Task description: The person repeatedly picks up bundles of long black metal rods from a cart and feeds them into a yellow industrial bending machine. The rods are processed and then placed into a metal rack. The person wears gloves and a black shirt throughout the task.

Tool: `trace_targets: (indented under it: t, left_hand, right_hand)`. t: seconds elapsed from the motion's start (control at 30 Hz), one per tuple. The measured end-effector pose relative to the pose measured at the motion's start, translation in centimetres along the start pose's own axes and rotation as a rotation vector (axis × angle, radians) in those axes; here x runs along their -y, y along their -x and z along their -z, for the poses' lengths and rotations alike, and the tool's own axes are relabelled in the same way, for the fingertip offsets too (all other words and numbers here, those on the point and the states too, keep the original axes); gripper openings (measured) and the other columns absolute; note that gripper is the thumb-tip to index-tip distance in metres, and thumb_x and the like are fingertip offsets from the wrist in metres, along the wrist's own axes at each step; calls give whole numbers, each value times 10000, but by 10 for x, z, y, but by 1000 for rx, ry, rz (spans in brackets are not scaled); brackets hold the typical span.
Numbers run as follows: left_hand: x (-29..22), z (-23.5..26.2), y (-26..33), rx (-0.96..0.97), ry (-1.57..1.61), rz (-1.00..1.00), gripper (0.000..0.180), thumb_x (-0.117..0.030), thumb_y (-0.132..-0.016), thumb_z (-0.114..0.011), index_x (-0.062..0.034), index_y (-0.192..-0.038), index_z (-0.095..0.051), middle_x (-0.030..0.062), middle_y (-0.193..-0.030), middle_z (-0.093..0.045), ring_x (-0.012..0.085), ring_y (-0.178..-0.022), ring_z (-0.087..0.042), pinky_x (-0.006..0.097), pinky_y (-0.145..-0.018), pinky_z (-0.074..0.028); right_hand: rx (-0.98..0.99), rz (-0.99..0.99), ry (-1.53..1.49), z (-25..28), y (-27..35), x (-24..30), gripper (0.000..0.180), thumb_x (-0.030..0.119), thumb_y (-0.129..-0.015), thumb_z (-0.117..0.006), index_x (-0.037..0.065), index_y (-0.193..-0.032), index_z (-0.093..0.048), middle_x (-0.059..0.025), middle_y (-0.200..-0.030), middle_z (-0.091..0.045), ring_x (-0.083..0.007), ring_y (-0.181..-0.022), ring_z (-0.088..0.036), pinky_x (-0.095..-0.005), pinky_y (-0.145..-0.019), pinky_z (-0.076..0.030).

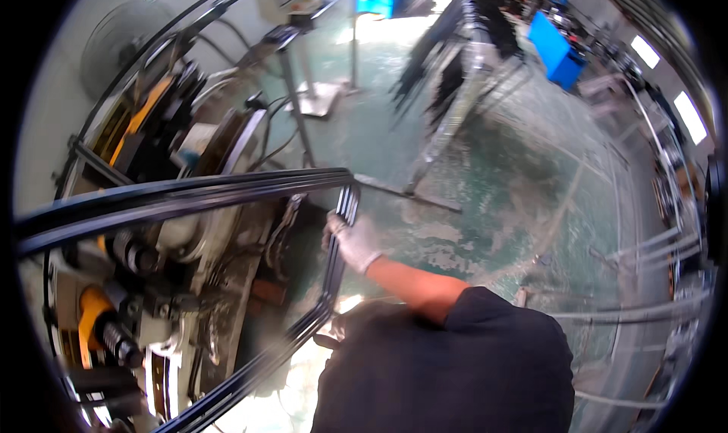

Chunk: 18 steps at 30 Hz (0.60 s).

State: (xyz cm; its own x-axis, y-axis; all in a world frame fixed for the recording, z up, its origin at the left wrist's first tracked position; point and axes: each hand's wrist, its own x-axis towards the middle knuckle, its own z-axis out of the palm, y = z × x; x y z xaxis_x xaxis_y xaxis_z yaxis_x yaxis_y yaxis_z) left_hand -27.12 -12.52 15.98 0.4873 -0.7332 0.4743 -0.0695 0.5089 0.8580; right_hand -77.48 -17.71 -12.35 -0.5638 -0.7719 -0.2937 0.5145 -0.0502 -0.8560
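A bundle of long black metal profiles, bent into a large angular frame shape, spans the left side and runs off the picture edge. My right hand, in a pale glove, is closed around the short side of this bundle, just below its upper bend. My bare right forearm reaches across from the dark sleeve. By the lower bend, at the edge of my dark shirt, is a small blurred brownish patch that may be part of my left hand or arm. Its fingers cannot be made out.
Machinery with yellow parts stands close on the left, beneath the bundle. Ahead, a metal rack carries dark strips, its foot bar crossing the green floor. A blue bin stands farther right. Pale metal racks line the right side.
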Motion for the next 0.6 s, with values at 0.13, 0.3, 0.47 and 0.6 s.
trace_targets:
  t: [0.13,0.3,0.47,0.6]
  left_hand:
    - [104,-58,103,89,-29,206,284,-120,-990,-677,53,-1214,-707,168,-1007,-740,267,-920,-729,381,-857,-605]
    - [185,-140,244,582,-277,197,303,-207,-1022,-739,-5,-1240,-802,185,-1293,-775,272,-1185,-759,385,-1052,-594]
    - [225,-246,328,422,918,1317,352,-107,-930,-607,60,-1239,-639,167,-1227,-664,350,-1231,-631,499,-1168,-462]
    - [257,-368,391,663,1005,1286,409,-161,-964,-602,104,-1273,-637,224,-1323,-697,395,-1289,-625,531,-1182,-458]
  right_hand:
    - [-423,444,513,136,-11,112,292,306,-1086,-698,23,-1095,-630,-42,-732,-693,-158,-612,-674,-345,-591,-546]
    - [-605,584,702,251,-51,258,313,292,-1010,-724,19,-1162,-706,-153,-900,-774,-296,-839,-764,-427,-790,-585]
    - [-633,839,1099,309,-127,376,337,343,-1005,-656,69,-1196,-704,-254,-1019,-760,-469,-1018,-731,-529,-894,-571]
    - [-615,815,1193,342,-216,447,320,297,-1019,-633,76,-1239,-703,-250,-1041,-770,-453,-1038,-737,-534,-904,-578]
